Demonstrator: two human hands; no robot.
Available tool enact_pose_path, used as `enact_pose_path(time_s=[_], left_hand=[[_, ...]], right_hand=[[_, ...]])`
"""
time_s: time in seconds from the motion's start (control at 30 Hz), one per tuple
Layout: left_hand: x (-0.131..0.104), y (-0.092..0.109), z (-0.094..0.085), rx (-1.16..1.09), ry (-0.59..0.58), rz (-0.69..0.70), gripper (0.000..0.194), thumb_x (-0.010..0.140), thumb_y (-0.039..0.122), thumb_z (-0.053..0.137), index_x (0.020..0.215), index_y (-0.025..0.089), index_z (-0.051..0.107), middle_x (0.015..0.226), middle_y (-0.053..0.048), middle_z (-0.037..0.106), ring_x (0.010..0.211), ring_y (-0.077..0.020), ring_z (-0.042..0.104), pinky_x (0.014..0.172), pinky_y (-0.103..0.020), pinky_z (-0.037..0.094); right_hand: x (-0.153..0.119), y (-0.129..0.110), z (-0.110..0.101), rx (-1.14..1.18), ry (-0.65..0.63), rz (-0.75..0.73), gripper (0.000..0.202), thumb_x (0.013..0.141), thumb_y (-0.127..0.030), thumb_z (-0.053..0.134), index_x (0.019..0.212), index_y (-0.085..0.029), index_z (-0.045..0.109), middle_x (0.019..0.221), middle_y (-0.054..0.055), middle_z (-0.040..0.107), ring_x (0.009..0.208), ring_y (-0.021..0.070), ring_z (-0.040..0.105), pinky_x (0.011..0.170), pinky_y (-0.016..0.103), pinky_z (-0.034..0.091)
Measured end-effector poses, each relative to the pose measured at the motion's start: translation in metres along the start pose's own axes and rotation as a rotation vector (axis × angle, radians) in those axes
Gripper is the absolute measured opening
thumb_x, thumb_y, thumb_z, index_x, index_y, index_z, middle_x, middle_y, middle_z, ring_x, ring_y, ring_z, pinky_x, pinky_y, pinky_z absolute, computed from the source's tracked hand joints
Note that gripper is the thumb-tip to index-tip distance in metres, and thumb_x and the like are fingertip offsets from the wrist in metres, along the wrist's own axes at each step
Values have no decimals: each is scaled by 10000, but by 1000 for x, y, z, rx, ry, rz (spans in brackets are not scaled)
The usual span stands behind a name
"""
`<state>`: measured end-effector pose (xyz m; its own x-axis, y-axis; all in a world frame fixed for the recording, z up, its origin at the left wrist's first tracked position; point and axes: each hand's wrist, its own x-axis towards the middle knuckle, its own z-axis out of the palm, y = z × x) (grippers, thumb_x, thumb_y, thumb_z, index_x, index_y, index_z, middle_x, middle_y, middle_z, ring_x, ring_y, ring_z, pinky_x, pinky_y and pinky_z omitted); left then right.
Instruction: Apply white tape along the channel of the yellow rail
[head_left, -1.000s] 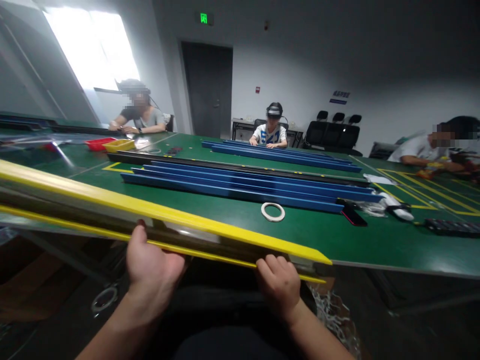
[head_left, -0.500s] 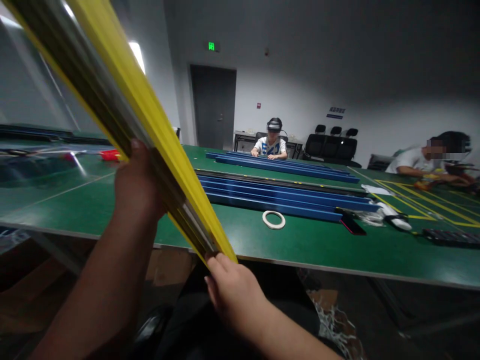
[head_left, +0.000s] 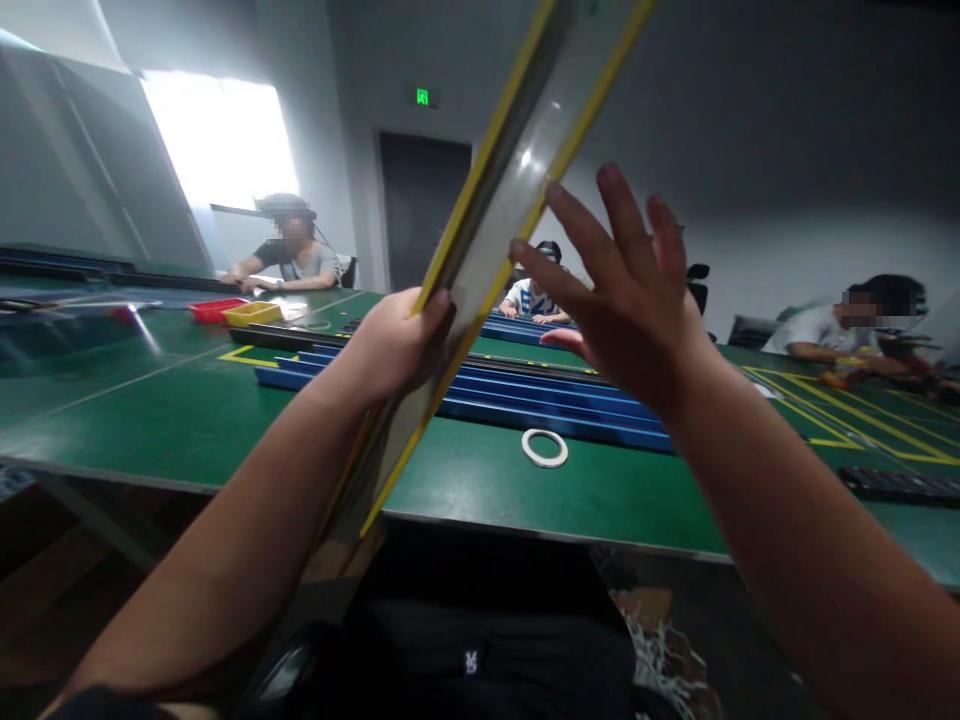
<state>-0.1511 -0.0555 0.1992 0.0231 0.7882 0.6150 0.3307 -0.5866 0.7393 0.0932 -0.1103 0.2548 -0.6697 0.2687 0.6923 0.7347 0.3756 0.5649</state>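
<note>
A long channel-shaped profile [head_left: 484, 250] with yellow edges and a shiny pale inner face slants across the view, its top leaning right and running out of the frame. My left hand [head_left: 394, 340] is wrapped around its lower half, thumb over the inner face. Beside the profile's right edge is my right hand [head_left: 637, 300], fingers spread; two fingertips are at the yellow edge, and whether they touch it I cannot tell. Below, a white ring like a tape roll [head_left: 555, 462] lies on the green table [head_left: 465, 490].
Several blue profiles [head_left: 555, 412] lie across the table beyond the ring. A red tray [head_left: 214, 312] and a yellow tray [head_left: 255, 314] stand at the left. People sit at the far side: one at left [head_left: 300, 262], one in the middle, one at right [head_left: 817, 330].
The profile has swung from leaning left to leaning right, showing its pale inner face. My right hand has let go of the lower end and risen with fingers spread. My left hand has moved right.
</note>
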Motion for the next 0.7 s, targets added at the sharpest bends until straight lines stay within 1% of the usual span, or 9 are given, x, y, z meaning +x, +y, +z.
enact_pose_path(time_s=[0.07,0.17,0.23,0.3,0.4,0.47,0.53,0.6,0.7], left_hand=[[6,0,5,118,-239,19,487,867,572,459,825,120,635,712,-21,598,661,-148,505,614,-238,402],[13,-7,8,141,-482,-20,422,836,515,491,923,138,662,858,-40,656,774,-195,558,657,-238,424],[15,-15,8,106,-637,-84,347,788,445,552,943,164,683,902,-35,674,814,-216,573,694,-252,435],[16,-24,9,105,-748,-166,288,727,392,614,897,178,705,872,-23,680,795,-218,575,706,-261,433],[15,-42,17,194,-890,-232,260,686,393,657,817,177,717,780,-8,675,715,-192,558,663,-252,408],[12,-55,27,265,-1018,-199,293,714,439,633,819,179,717,764,-8,679,674,-174,544,626,-249,386],[7,-68,39,321,-1118,-169,337,745,487,598,848,188,715,786,-14,691,656,-167,538,597,-253,372],[0,-79,51,345,-1180,-175,378,752,527,582,869,193,714,790,-21,697,645,-166,538,576,-257,364],[-11,-94,66,327,-1228,-219,410,734,552,597,894,197,723,793,-29,705,657,-175,554,582,-264,374]], right_hand=[[4,13,6,-10,4,-18,440,936,-480,443,1277,-224,553,1558,32,233,1424,328,127,1017,605,231],[-5,26,15,-52,-11,-15,461,940,-492,418,1244,-184,579,1536,62,286,1406,347,176,989,605,247],[-20,30,22,-61,-38,-13,482,952,-511,374,1271,-203,561,1513,52,336,1378,357,252,967,606,264],[-42,27,31,-23,-105,-29,452,943,-500,427,1314,-264,532,1457,45,421,1343,328,335,977,592,286],[-83,10,47,37,-256,6,564,861,-489,584,1375,-277,483,1324,103,539,1211,304,463,1007,553,310],[-112,-6,55,50,-338,67,650,824,-513,615,1404,-266,456,1279,131,558,1149,311,486,987,520,332],[-136,-24,62,80,-391,126,678,820,-527,606,1420,-259,439,1269,142,557,1133,317,479,975,498,331],[-156,-41,67,106,-442,183,691,827,-537,588,1433,-250,423,1259,144,558,1108,313,479,971,486,318],[-179,-62,73,140,-486,272,695,814,-527,609,1429,-256,433,1254,138,561,1101,309,474,975,471,301]])
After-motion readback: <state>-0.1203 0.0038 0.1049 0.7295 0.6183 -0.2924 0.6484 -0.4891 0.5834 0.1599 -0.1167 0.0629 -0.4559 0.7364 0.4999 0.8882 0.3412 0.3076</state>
